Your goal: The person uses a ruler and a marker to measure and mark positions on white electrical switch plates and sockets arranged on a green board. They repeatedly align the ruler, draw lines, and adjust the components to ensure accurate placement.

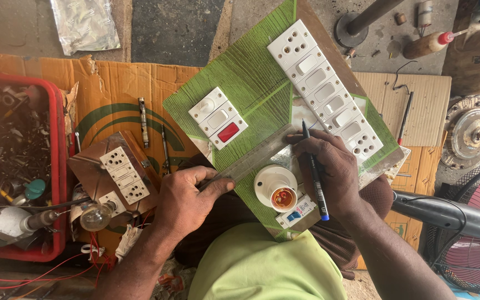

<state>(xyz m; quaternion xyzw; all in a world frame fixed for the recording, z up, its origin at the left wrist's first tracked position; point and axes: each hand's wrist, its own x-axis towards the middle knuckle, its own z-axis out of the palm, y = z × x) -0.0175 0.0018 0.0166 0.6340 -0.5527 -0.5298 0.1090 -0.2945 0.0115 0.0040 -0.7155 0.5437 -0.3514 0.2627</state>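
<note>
A green wood-grain board (251,78) lies tilted on my lap. A long white switch-and-socket strip (324,89), a small white switch plate with a red rocker (219,118), a white lamp holder (276,188) and a small breaker (297,211) lie on it. My left hand (187,197) presses the near end of a steel ruler (254,158) flat on the board. My right hand (331,172) holds a dark pen with a blue cap (315,172), tip at the ruler's far end, beside the strip.
A red crate (56,166) of metal scrap stands at the left. A brown board with white sockets (123,175), a bulb (96,215) and red wires lie on cardboard (112,89). A pink fan (476,228), a motor part (469,130) and a glue bottle (426,44) are at the right.
</note>
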